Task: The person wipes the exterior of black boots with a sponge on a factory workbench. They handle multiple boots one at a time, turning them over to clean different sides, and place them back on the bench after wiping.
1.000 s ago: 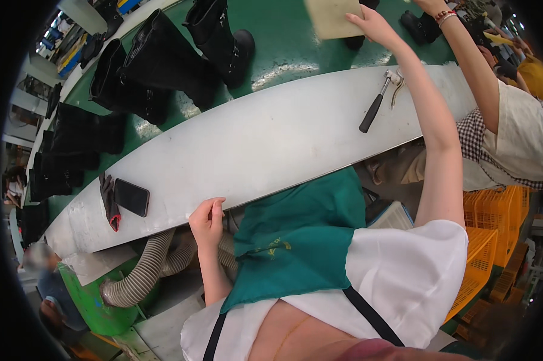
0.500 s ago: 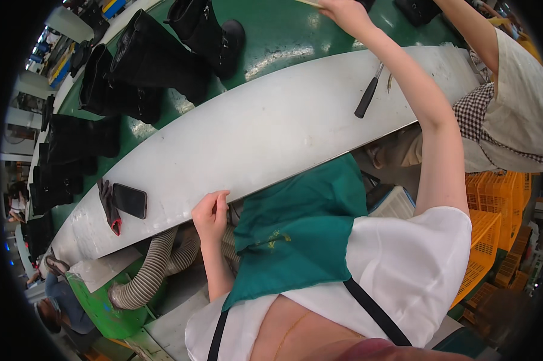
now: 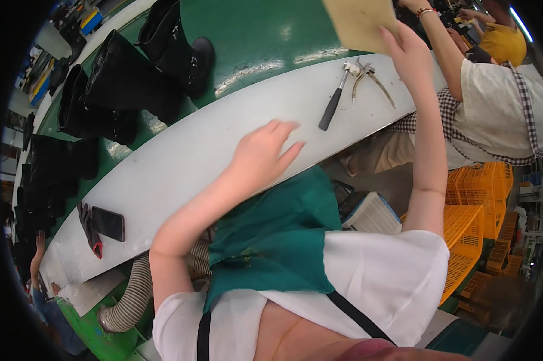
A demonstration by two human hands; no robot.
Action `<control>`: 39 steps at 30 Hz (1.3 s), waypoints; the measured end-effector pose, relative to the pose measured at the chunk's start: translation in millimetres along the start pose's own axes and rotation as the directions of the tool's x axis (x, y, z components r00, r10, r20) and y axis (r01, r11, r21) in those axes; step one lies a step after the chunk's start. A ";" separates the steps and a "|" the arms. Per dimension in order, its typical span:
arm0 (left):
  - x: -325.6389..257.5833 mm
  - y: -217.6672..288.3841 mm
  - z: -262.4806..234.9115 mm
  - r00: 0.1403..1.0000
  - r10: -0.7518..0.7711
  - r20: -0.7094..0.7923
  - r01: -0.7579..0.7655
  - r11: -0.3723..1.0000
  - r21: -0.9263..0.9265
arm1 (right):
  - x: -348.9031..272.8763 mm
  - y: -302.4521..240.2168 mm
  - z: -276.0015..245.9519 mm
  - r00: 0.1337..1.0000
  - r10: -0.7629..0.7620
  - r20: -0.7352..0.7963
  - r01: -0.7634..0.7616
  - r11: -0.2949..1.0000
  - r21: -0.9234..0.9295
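Note:
Up at the far right, my right hand grips a flat tan sheet, cardboard-like, by its near right corner. The sheet reaches out past the top of the picture. My left hand is over the middle of the white worktable, palm down, fingers and thumb apart, with nothing in it. Between my hands, a hammer with a black grip lies on the table. Beside it are metal pincers with their handles spread.
Black boots stand along the green surface beyond the table. A phone and a dark glove lie at the table's left end. Close on my right is a co-worker; orange crates stack behind. A ribbed hose runs below.
My left hand has risen from the table's near edge, moved right over the tabletop and opened. My right hand has swung right, bringing the tan sheet into fuller view. The whole view has shifted.

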State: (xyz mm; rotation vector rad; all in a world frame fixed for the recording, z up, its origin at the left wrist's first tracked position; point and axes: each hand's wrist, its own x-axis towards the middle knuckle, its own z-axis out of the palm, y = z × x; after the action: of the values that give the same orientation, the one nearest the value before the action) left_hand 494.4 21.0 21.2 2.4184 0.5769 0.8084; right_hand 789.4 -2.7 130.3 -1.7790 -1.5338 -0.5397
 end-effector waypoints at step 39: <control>1.5 -37.6 -122.7 0.759 -0.557 0.337 0.543 0.255 -0.800 | 77.5 79.9 201.2 0.687 0.365 0.629 -0.695 0.581 0.423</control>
State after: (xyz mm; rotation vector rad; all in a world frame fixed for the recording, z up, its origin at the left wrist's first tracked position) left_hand 407.9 92.3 83.7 1.0914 0.7215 0.5655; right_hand 855.3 195.4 33.9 -1.7364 -1.1149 0.7436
